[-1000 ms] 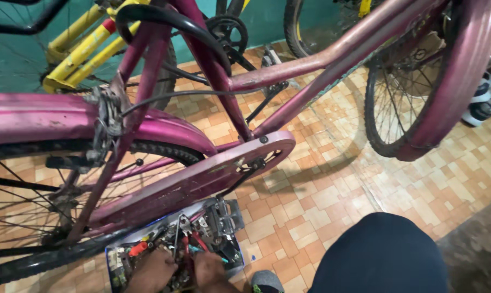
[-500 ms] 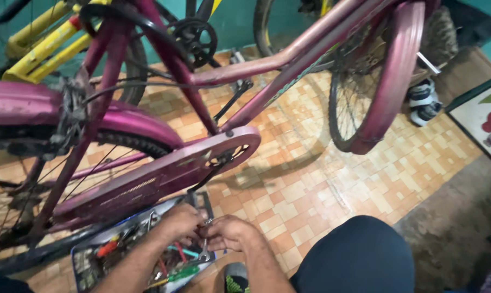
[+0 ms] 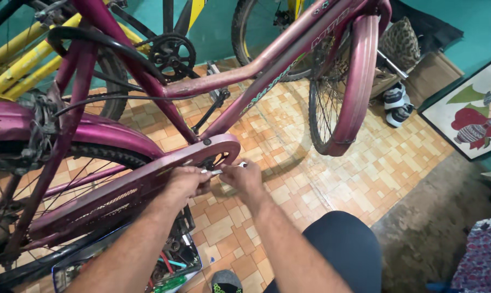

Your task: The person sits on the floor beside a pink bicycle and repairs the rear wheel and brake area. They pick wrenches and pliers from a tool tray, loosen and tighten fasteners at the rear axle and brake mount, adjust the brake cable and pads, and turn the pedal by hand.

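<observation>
Tiled floor [image 3: 289, 157], tan and orange, with teal walls behind; one head view only.

Item: pink bicycle [image 3: 267, 65], standing upright, frame and mudguards worn and scuffed. Rear wheel [image 3: 33, 217] at left, front wheel [image 3: 329, 108] at upper right.

Item: pink chain guard [image 3: 120, 198], running from the rear wheel forward to a rounded end at the crank.

Item: left hand [image 3: 187, 182], resting against the front end of the chain guard, fingers pinched shut on a small silvery tool [image 3: 215, 172].

Item: right hand [image 3: 245, 178], just beside the left, fingers curled closed on the other end of the same tool; a bright metal tip shows past the knuckles. Exactly what kind of tool it is cannot be told.

Item: open tray of tools [image 3: 175, 266] on the floor under the forearms, with red and green handles showing.

Item: yellow bicycle [image 3: 23, 59] behind, at upper left. Pair of shoes [image 3: 396, 103] by the wall; framed picture [image 3: 468, 114] leaning at right; dark mat [image 3: 435, 228] lower right.

Handling note, as a judgement: seat the tool squarely on the guard's fastening before turning, keep one hand steadying the guard, and apply force gradually so nothing slips toward the chain.
</observation>
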